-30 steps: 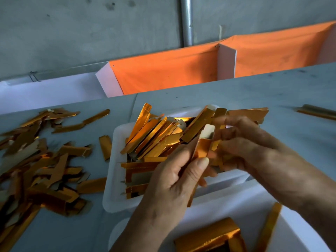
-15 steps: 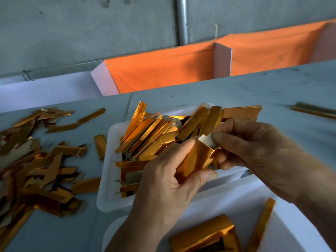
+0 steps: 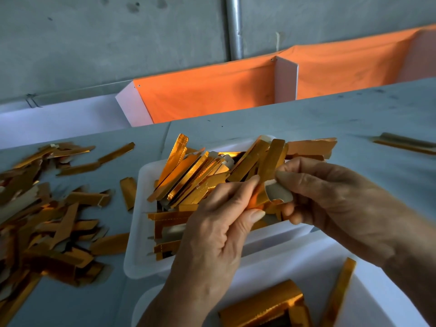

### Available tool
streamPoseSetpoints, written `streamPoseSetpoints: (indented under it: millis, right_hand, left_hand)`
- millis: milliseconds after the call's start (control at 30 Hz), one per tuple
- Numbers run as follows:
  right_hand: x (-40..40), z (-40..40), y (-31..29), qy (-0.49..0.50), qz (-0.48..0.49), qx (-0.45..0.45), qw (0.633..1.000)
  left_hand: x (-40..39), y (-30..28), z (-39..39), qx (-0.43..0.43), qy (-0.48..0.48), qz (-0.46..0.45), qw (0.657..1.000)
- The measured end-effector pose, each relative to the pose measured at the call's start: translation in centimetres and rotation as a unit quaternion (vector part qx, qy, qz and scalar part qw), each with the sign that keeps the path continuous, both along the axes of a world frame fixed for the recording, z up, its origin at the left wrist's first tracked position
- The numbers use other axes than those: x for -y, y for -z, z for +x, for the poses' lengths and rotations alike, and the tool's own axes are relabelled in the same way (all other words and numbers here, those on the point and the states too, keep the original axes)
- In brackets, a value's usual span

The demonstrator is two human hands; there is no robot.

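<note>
**Two hands bend a gold strip above a white tray**

A rough grey concrete wall (image 3: 94, 43) fills the back, with a metal pipe (image 3: 234, 27) running down it. Below the wall stretches a pale grey surface (image 3: 306, 119), smooth and faintly smudged. Behind it hangs orange cloth (image 3: 207, 90), fixed between white panels.

On the left lies a loose heap (image 3: 47, 220) of flat, shiny gold card pieces. It is blurred and cut off by the frame edge. A white plastic tray (image 3: 139, 208) in the middle holds a stack of long gold strips (image 3: 188, 175) with dull grey backs. A second white tray (image 3: 306, 263), nearer and partly out of frame, holds a folded gold bundle (image 3: 262, 305) and one slim strip.

The left hand (image 3: 212, 244) pinches the bent strip (image 3: 271, 197) between thumb and fingers. The right hand (image 3: 337, 204) grips its other end with curled fingers. The bent strip sits just above the middle tray's near edge. It is curved so that its grey cardboard inside shows, and fingers hide much of it.
</note>
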State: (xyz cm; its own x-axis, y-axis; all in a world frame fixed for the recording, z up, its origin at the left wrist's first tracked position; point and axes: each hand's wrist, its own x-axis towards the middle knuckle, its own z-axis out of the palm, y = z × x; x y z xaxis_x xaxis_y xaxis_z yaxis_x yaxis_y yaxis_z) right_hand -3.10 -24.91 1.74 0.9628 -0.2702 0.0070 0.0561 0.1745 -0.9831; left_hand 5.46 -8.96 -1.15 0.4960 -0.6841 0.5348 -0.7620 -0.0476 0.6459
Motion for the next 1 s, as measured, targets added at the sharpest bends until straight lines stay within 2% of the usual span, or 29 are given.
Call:
streamPoseSetpoints:
  millis: [167, 300, 400, 500, 567, 633, 767, 833, 1000]
  right_hand:
    - [0.5, -0.1, -0.2, -0.03, 0.052, -0.024, 0.998]
    - [0.7, -0.1, 0.0, -0.052, 0.035, -0.035, 0.997]
    - [0.4, -0.1, -0.2, -0.036, -0.028, -0.023, 0.999]
    - [0.1, 0.2, 0.1, 0.034, -0.183, -0.005, 0.983]
    - [-0.3, 0.5, 0.5, 0.066, -0.217, 0.02, 0.974]
    - [-0.4, 0.5, 0.9, 0.044, -0.157, 0.051, 0.985]
    - [0.5, 0.1, 0.7, -0.072, -0.026, 0.076, 0.994]
    - [0.7, 0.0, 0.5, -0.095, -0.035, 0.077, 0.992]
    - [0.1, 0.0, 0.3, -0.044, -0.084, 0.071, 0.993]
  left_hand:
    - [-0.2, -0.1, 0.0, 0.004, 0.015, 0.013, 1.0]
    - [-0.1, -0.3, -0.2, 0.035, 0.022, 0.02, 0.999]
    - [-0.1, -0.3, -0.3, 0.054, 0.015, 0.024, 0.998]
    - [0.0, -0.3, -0.3, 0.065, 0.004, 0.028, 0.997]
    - [0.0, -0.2, -0.2, 0.045, 0.005, 0.021, 0.999]
    - [-0.1, -0.1, 0.0, 0.005, 0.014, 0.007, 1.0]
    - [-0.1, 0.1, 0.2, -0.028, 0.006, -0.017, 0.999]
    - [-0.2, 0.1, 0.3, -0.036, 0.007, -0.022, 0.999]
    - [-0.2, 0.2, 0.4, -0.039, 0.013, -0.021, 0.999]
